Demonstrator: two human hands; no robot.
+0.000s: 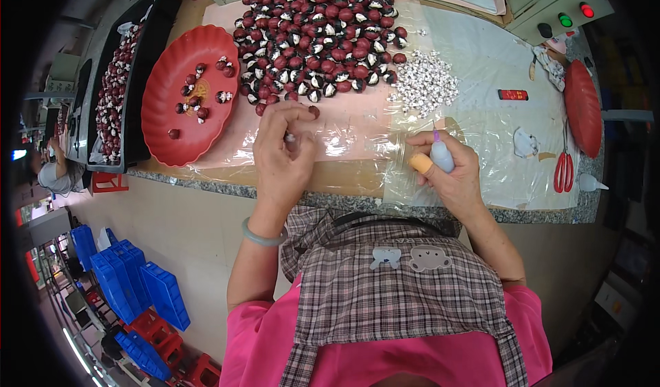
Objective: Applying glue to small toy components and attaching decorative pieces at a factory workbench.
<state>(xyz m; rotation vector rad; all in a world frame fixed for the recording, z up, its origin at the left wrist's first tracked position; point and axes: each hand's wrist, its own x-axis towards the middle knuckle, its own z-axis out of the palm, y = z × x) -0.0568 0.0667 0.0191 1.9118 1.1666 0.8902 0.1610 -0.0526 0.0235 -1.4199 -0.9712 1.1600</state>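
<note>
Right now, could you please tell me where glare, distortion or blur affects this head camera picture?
In the head view, glare streaks the clear plastic sheet between the left hand and right hand; fisheye distortion bows the speckled stone table edge and blackens the corners; the pile of dark red and white pieces stays sharp, while the blue crates blur slightly.

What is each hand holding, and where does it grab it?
Right hand wraps the body of a small glue bottle. Left hand pinches a small dark red piece at its fingertips.
</note>
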